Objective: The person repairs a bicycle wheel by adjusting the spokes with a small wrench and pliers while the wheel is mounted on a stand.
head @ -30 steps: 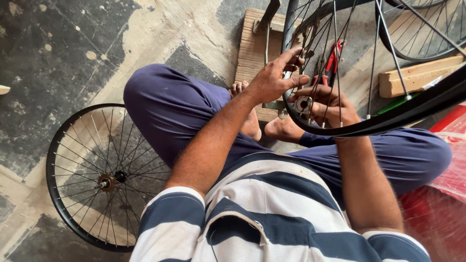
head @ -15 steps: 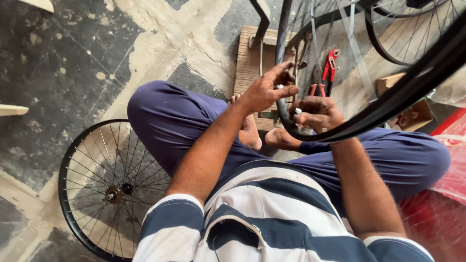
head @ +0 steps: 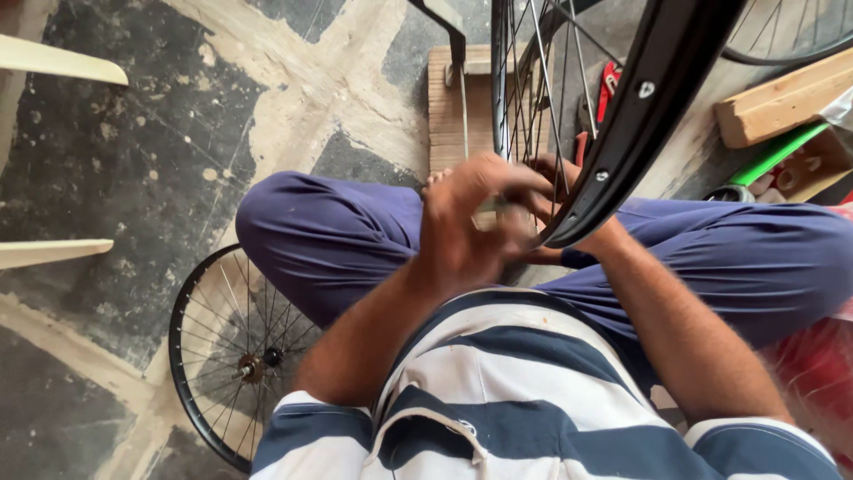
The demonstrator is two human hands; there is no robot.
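Observation:
I sit cross-legged on a stained concrete floor with a black bicycle wheel [head: 657,98] upright over my lap, its spokes fanning up. My left hand [head: 466,227] is blurred at the lowest part of the rim, fingers closed around a small pale object [head: 490,205] that I cannot make out. My right hand [head: 555,178] reaches in from the far side and shows only through the spokes, curled at the wheel's lower edge; the rim and my left hand hide most of it.
A second spoked wheel [head: 191,356] lies flat on the floor by my left knee. Ahead are a wooden board [head: 444,107], red-handled pliers [head: 607,84], a wooden block [head: 782,102] and a green bar [head: 777,156]. Red plastic [head: 817,364] sits at my right.
The view has shifted, and the wheel has swung so its rim now crosses steeply in front of me. My left hand dropped from the spokes near the hub to the rim's bottom and closed.

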